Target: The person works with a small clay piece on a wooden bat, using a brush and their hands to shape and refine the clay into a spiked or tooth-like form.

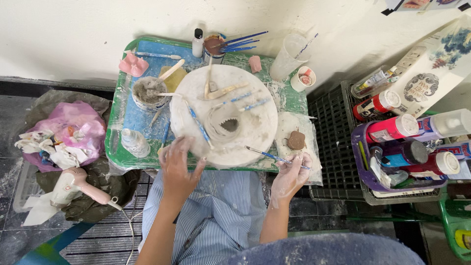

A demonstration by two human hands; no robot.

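At frame centre, the left hand, fingers spread apart, is touching the clay-smeared white round board. The right hand is pinching a thin blue brush.

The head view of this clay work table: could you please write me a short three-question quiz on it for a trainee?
1. True or false: the right hand holds a thin blue-handled tool.
2. What does the left hand touch: (a) the round white turntable, (b) the pink hair dryer, (c) the clear plastic cup?
3. What small brown thing lies on the plastic sheet just above the right hand?

Key: 1. True. 2. (a), at its near rim. 3. A flat brown clay lump.
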